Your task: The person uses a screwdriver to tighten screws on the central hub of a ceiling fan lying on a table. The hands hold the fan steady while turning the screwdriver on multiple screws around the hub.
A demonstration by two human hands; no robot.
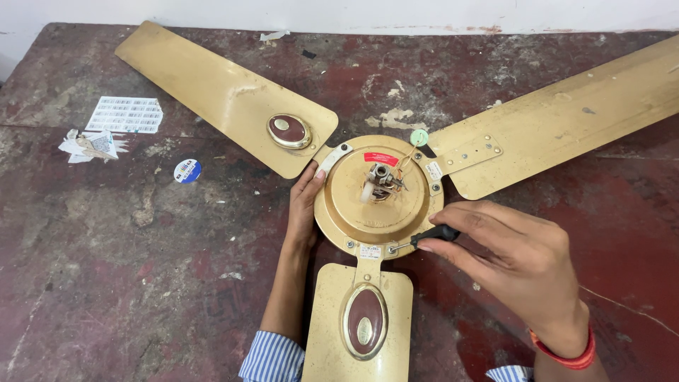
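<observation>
A gold ceiling fan lies on a worn dark red table [141, 283], its round motor housing [353, 205] facing up with wires at the centre. Three gold blades spread out: one to the upper left [212, 92], one to the right [566, 113], one toward me [332, 311]. My left hand [304, 205] rests flat against the housing's left rim. My right hand [516, 255] grips a black-handled screwdriver [433, 234], whose tip sits at a screw on the lower rim of the housing near the front blade's bracket.
Torn paper stickers [126, 114] and scraps [88, 145] lie at the table's left. A small round blue and white sticker [187, 170] sits near the upper-left blade. A white wall [353, 10] runs along the table's far edge.
</observation>
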